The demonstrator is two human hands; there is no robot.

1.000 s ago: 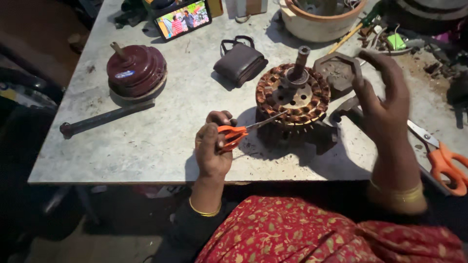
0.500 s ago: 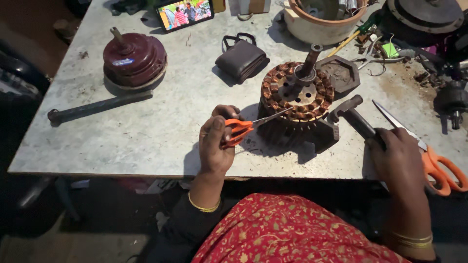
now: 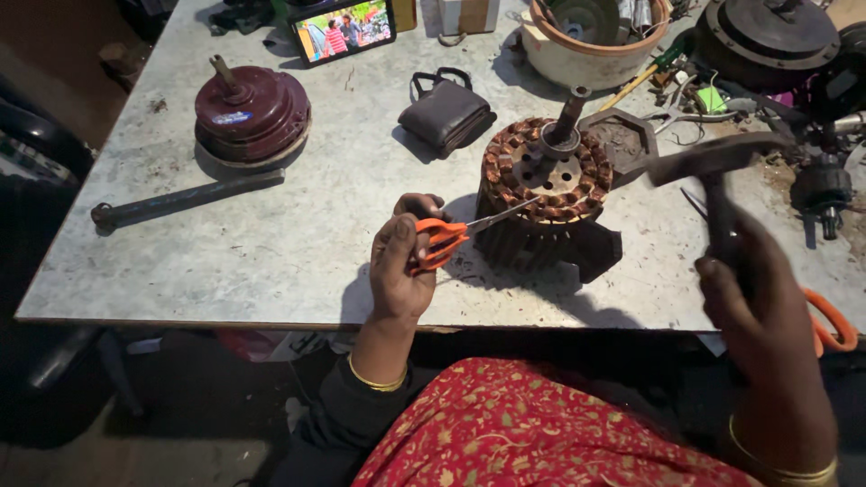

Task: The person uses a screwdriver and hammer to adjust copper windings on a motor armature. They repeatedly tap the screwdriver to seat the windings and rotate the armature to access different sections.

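A: What's being held here?

B: Orange-handled scissors [image 3: 448,236] are gripped in the left hand [image 3: 401,261], blades laid against the copper-wound stator [image 3: 544,185] on the table [image 3: 271,252]. A hammer [image 3: 713,176] is clenched in the right hand [image 3: 758,298].

A: Anything obscured?

B: The hammer head is blurred, and a second orange scissors [image 3: 830,320] is mostly hidden behind that hand.

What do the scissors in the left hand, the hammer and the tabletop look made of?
Scissors: bright orange handles, likely plastic; thin grey blades, likely steel. Hammer: dark dull head, probably metal; the handle is too blurred to tell. Tabletop: pale grey mottled surface, worn matte, possibly stone or laminate.
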